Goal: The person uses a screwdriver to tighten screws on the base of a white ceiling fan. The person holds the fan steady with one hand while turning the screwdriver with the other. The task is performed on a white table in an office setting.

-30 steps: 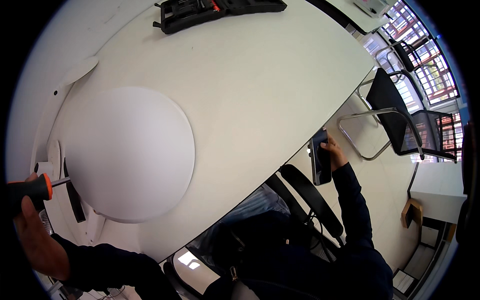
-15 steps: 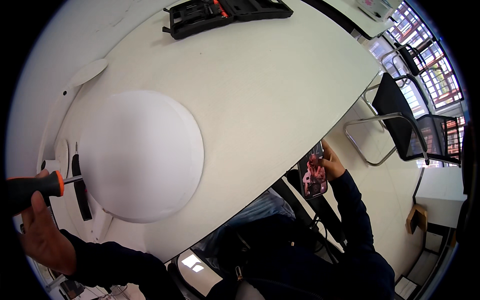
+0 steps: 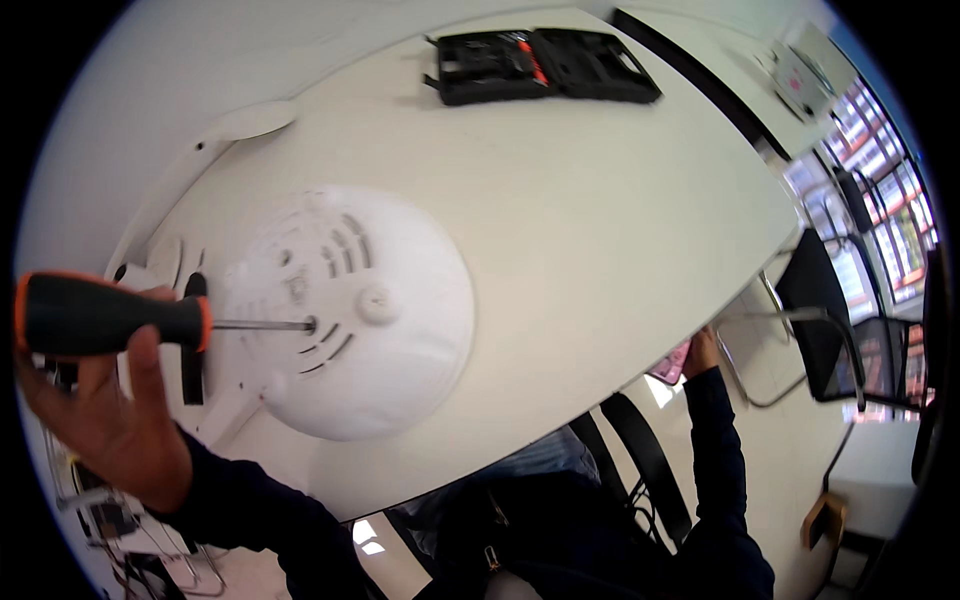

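Observation:
My left hand is closed around the black-and-orange handle of a screwdriver. Its shaft points right, and the tip meets a small dark hole in a white domed housing. Several vent slots and a round raised knob show on that housing, which lies on the table. Over by the table's front edge, my right hand grips a smartphone whose pinkish screen is partly hidden by the edge.
An unfolded black tool case lies at the table's far side. Left of the housing are a slim black tool and a white arm-like piece. Black chairs stand on the right.
The view has shifted. The housing now shows its slotted face instead of a smooth dome, and the screwdriver's tip has come onto it. The phone is now mostly behind the table edge.

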### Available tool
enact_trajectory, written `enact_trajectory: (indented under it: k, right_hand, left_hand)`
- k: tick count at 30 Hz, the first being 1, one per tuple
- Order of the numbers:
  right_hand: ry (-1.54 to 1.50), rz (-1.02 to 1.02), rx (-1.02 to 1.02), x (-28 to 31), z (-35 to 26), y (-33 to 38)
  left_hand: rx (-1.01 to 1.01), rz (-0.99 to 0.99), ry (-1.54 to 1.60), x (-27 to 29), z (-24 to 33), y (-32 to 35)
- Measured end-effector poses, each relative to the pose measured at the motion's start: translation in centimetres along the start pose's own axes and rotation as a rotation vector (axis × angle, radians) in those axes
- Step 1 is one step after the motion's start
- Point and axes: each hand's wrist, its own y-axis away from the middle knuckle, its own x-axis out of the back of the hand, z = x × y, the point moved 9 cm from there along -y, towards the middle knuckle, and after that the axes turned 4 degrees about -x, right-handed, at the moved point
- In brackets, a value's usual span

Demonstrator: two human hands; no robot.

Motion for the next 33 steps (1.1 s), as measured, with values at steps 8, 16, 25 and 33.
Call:
enact_trajectory:
  k: [8, 16, 25, 33]
  right_hand:
    - [0.776, 0.212, 0.239, 3.8, -5.3, -14.4]
    - [1.436, 0.376, 0.356, -0.5, -6.3, -15.6]
    - [1.633, 0.358, 0.37, -2.5, -5.5, -15.6]
    - [1.731, 0.338, 0.388, -2.9, -5.5, -14.8]
  left_hand:
    - [0.013, 0.052, 0.187, -0.7, 0.0, -0.4]
    - [-0.059, 0.145, 0.259, -0.5, 1.4, -1.4]
    - [-0.099, 0.145, 0.361, -0.4, 0.8, -0.5]
    - [-0.06, 0.199, 0.332, -0.3, 0.6, 0.4]
